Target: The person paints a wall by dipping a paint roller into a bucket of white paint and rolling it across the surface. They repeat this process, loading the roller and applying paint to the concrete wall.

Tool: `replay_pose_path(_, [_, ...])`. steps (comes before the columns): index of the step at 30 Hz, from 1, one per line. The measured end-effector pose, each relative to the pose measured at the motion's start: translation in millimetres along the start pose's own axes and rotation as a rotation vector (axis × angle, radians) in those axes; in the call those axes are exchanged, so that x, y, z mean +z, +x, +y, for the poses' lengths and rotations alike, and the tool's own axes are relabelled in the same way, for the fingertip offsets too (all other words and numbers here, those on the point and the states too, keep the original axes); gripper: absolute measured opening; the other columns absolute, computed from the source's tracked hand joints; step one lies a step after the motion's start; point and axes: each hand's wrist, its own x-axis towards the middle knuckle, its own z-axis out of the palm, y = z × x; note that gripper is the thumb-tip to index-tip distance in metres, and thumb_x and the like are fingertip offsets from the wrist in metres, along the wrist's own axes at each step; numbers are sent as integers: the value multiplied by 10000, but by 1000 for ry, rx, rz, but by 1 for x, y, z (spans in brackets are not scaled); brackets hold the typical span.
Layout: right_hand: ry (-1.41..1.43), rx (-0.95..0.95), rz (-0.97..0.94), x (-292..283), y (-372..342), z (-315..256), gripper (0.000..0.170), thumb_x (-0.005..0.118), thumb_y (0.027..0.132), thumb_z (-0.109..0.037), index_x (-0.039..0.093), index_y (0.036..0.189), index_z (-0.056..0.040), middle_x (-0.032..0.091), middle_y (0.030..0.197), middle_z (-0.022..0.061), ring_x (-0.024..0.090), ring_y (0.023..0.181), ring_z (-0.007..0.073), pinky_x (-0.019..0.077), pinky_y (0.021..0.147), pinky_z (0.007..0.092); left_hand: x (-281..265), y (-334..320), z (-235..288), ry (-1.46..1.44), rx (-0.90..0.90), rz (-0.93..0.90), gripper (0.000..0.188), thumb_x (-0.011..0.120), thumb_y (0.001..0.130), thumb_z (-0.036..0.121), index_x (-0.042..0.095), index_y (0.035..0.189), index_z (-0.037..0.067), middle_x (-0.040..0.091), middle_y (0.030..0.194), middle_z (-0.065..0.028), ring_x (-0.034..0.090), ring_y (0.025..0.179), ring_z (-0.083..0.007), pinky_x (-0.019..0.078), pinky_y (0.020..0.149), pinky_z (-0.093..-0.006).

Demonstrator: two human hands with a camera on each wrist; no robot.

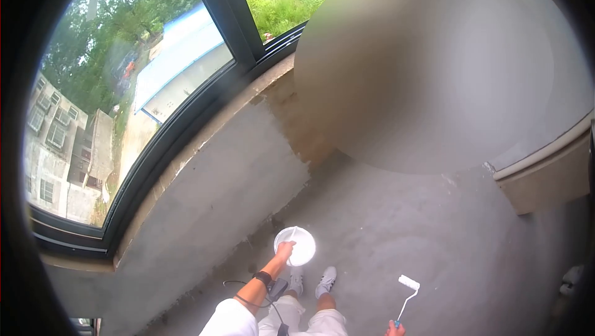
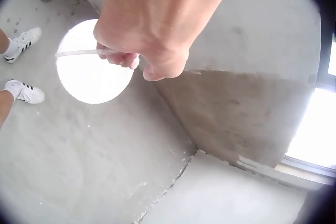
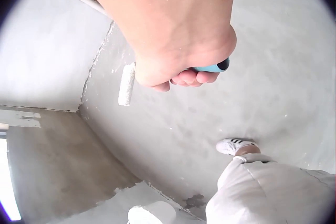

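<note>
My left hand (image 1: pixel 285 250) grips the handle of a white bucket (image 1: pixel 304 247), which hangs in front of my legs. In the left wrist view the curled fingers (image 2: pixel 122 58) wrap the pale handle strap, and the bucket's inside looks bright white. Down at the lower right of the head view, my right hand (image 1: pixel 395 330) holds a paint roller (image 1: pixel 408 282) with a white sleeve on a thin bent frame. Its blue grip (image 3: pixel 210 68) shows past the fingers in the right wrist view, with the roller sleeve (image 3: pixel 126 85) beyond the hand.
A low wall (image 1: pixel 235 150), partly grey and partly bare brown, runs under a dark-framed window (image 1: pixel 248 44) on the left. Grey floor (image 1: pixel 372 224) spreads around my shoes (image 1: pixel 325 280). A pale ledge (image 1: pixel 545 150) juts out at the right. A blurred oval hides the upper right.
</note>
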Motion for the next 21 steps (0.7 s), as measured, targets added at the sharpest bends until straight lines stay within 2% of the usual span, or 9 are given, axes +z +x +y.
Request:
replay_pose_path(4, [-3, 16, 39, 17, -19, -58, 179, 719, 883, -230, 609, 986, -135, 430, 608, -70, 361, 439, 56, 267, 384, 228, 12, 19, 2, -21, 28, 14, 207, 600, 880, 239, 590, 784, 57, 471, 656, 21, 412, 569, -99, 318, 524, -307])
replay_pose_path(5, [-28, 5, 63, 26, -31, -80, 186, 716, 886, -232, 608, 1002, -135, 431, 611, -69, 361, 439, 55, 265, 384, 226, 13, 29, 1, 7, 34, -10, 237, 614, 864, 266, 596, 833, 31, 499, 693, -7, 456, 618, -130, 373, 574, -321])
replay_pose_path(8, [-5, 34, 56, 43, -33, -121, 197, 697, 903, -245, 608, 1040, -135, 443, 626, -64, 366, 449, 53, 265, 386, 223, 27, 55, 1, 21, 50, 40, 291, 629, 846, 292, 602, 893, 6, 527, 744, -34, 501, 689, -171, 418, 648, -348])
replay_pose_path(11, [-75, 50, 82, 56, -12, -164, 199, 676, 920, -256, 613, 1066, -137, 444, 638, -65, 367, 463, 51, 268, 395, 220, 47, 85, 9, 30, 17, 52, 378, 639, 837, 307, 617, 996, -36, 578, 808, -80, 535, 751, -204, 441, 706, -368])
replay_pose_path(14, [-67, -57, 55, 73, 21, -199, 206, 668, 926, -275, 612, 1074, -143, 429, 635, -73, 362, 471, 49, 271, 405, 218, 65, 117, 9, 19, -35, 81, 418, 640, 835, 304, 622, 1049, -55, 618, 852, -114, 567, 784, -216, 455, 725, -371])
replay_pose_path(15, [-74, -35, 61, 76, 32, -212, 180, 650, 935, -271, 554, 999, -132, 403, 602, -60, 349, 437, 59, 268, 377, 233, 73, 128, 4, 10, -59, 89, 435, 641, 833, 304, 622, 1066, -62, 633, 870, -128, 580, 800, -223, 461, 734, -373])
replay_pose_path(17, [-76, -4, 59, 129, 40, -287, 254, 613, 953, -262, 439, 849, -109, 350, 537, -35, 323, 367, 79, 262, 322, 261, 92, 163, -7, 1, -37, 132, 446, 645, 828, 304, 623, 1072, -68, 653, 902, -151, 604, 836, -238, 469, 748, -381])
replay_pose_path(20, [-132, -35, 19, 171, 86, -329, 258, 589, 970, -285, 432, 863, -109, 351, 551, -25, 323, 365, 76, 260, 317, 255, 111, 206, -13, 46, -60, 144, 464, 653, 819, 307, 623, 1085, -72, 669, 947, -186, 625, 892, -261, 478, 779, -391])
replay_pose_path(21, [-185, -44, 36, 178, 105, -334, 210, 615, 955, -290, 490, 924, -124, 372, 576, -43, 333, 400, 66, 263, 348, 242, 120, 215, -15, 57, -83, 156, 471, 655, 816, 308, 623, 1091, -73, 673, 962, -197, 630, 911, -268, 480, 791, -394])
